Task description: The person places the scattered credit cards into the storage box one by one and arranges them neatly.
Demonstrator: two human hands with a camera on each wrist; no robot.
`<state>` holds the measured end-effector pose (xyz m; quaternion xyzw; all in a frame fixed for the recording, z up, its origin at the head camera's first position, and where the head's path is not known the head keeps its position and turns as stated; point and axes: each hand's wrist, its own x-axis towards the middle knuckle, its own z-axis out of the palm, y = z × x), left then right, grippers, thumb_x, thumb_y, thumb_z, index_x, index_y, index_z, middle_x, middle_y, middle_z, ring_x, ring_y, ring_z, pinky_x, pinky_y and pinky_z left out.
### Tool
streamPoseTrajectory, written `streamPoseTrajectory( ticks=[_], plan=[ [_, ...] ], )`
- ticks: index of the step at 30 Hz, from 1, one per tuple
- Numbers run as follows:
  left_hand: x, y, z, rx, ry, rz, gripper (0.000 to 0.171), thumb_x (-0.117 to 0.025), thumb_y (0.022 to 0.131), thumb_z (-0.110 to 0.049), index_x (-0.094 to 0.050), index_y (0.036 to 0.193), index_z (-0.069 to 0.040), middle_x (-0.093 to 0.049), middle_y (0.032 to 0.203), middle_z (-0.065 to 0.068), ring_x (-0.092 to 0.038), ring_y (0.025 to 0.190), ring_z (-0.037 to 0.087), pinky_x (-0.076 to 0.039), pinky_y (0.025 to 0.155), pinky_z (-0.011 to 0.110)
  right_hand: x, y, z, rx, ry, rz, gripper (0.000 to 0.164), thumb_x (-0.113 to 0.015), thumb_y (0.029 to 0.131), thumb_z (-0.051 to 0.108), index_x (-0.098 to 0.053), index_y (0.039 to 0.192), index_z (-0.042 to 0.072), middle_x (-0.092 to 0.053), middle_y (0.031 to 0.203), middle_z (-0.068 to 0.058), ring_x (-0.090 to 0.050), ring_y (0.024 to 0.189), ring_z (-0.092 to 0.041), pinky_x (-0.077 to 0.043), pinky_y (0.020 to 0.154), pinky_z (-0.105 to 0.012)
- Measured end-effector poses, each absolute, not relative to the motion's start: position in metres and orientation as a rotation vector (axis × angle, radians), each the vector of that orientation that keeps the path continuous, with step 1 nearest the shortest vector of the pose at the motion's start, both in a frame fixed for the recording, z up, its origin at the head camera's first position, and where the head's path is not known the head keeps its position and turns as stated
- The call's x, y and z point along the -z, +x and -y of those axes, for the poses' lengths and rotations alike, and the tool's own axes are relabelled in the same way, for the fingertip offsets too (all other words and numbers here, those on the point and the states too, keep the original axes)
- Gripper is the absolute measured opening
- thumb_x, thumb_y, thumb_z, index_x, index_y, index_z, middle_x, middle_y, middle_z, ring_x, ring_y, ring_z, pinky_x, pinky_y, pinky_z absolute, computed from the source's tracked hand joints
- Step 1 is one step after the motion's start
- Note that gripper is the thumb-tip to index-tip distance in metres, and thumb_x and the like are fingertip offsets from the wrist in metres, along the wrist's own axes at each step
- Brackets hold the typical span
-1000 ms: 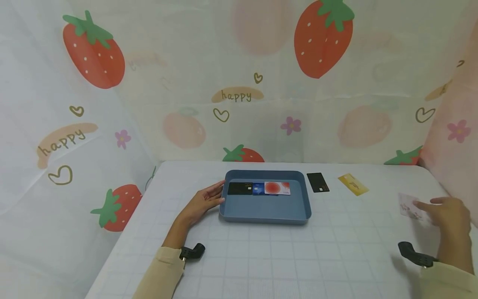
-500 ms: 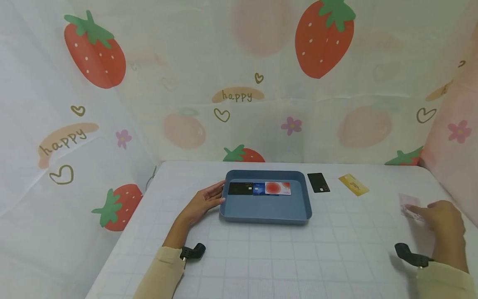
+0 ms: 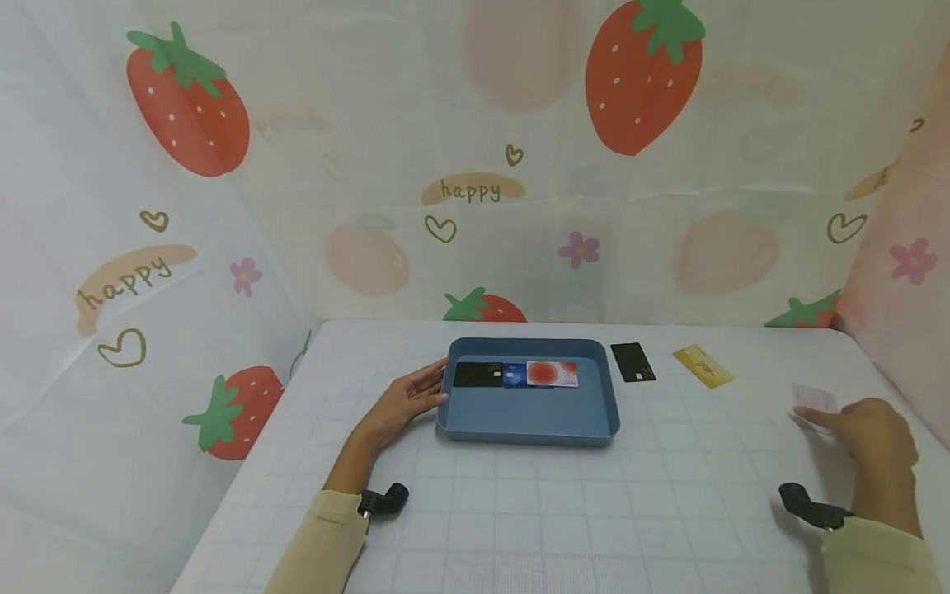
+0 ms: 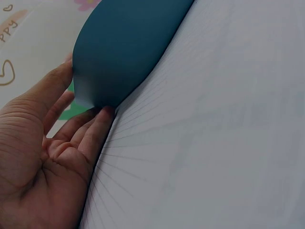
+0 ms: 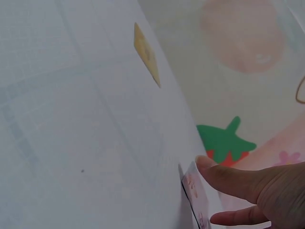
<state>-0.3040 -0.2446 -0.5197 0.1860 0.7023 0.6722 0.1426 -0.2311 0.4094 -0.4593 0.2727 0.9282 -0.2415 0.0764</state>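
My left hand (image 3: 404,404) rests against the left end of a blue-grey tray (image 3: 530,425); in the left wrist view its fingers touch the outer wall of the tray (image 4: 128,43). Inside the tray lie a black card (image 3: 475,374), a blue card (image 3: 514,376) and a white card with red circles (image 3: 551,374), the last two overlapping. At the far right my right hand (image 3: 876,433) pinches a pale pink card (image 3: 814,398). The right wrist view has this pink card (image 5: 196,195) tilted, with the thumb at its upper corner and a finger at its edge.
To the right of the tray, a black card (image 3: 633,363) and a yellow card (image 3: 703,366) lie flat on the white gridded tablecloth (image 3: 549,511). Behind the table hangs a strawberry-print curtain (image 3: 638,223), which also runs along the left and right sides.
The right hand has moved left over the pink card, and its thumb now covers the card's near part. Left hand, tray and the other cards have stayed put.
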Motion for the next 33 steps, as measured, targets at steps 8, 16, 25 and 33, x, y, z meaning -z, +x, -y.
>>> streamPoseTrajectory(
  ticks=[8,16,25,33],
  plan=[
    [0.521,-0.304,0.244,-1.937,0.546,-2.038,0.069,-0.069,0.097,-0.007,-0.036,0.158,-0.009,-0.035,0.161,0.014,-0.036,0.147,0.029,-0.042,0.109,0.025,0.457,-0.228,-0.403,0.718,0.803,-2.799,0.091,-0.070,0.087,0.060,-0.047,0.122,-0.021,-0.051,0.122,-0.042,-0.054,0.104,-0.051,-0.044,0.071,-0.053],
    [0.522,-0.306,0.245,-1.941,0.535,-2.032,0.069,-0.069,0.097,-0.006,-0.037,0.158,-0.008,-0.036,0.161,0.014,-0.036,0.147,0.028,-0.042,0.109,0.025,0.459,-0.229,-0.397,0.692,0.820,-2.793,0.084,-0.070,0.090,0.050,-0.043,0.124,-0.021,-0.047,0.120,-0.044,-0.051,0.105,-0.054,-0.046,0.077,-0.057],
    [0.519,-0.304,0.245,-1.943,0.537,-2.038,0.069,-0.068,0.097,-0.005,-0.036,0.158,-0.008,-0.035,0.161,0.014,-0.036,0.147,0.029,-0.042,0.108,0.024,0.460,-0.231,-0.400,0.702,0.814,-2.778,0.075,-0.072,0.090,0.044,-0.049,0.122,-0.020,-0.053,0.116,-0.041,-0.054,0.100,-0.051,-0.045,0.072,-0.052],
    [0.519,-0.304,0.244,-1.937,0.534,-2.032,0.069,-0.068,0.097,-0.005,-0.035,0.158,-0.007,-0.034,0.162,0.014,-0.035,0.148,0.029,-0.042,0.108,0.024,0.460,-0.231,-0.402,0.736,0.834,-2.786,0.070,-0.074,0.088,0.039,-0.050,0.123,-0.018,-0.053,0.119,-0.040,-0.055,0.097,-0.046,-0.042,0.069,-0.049]
  ],
)
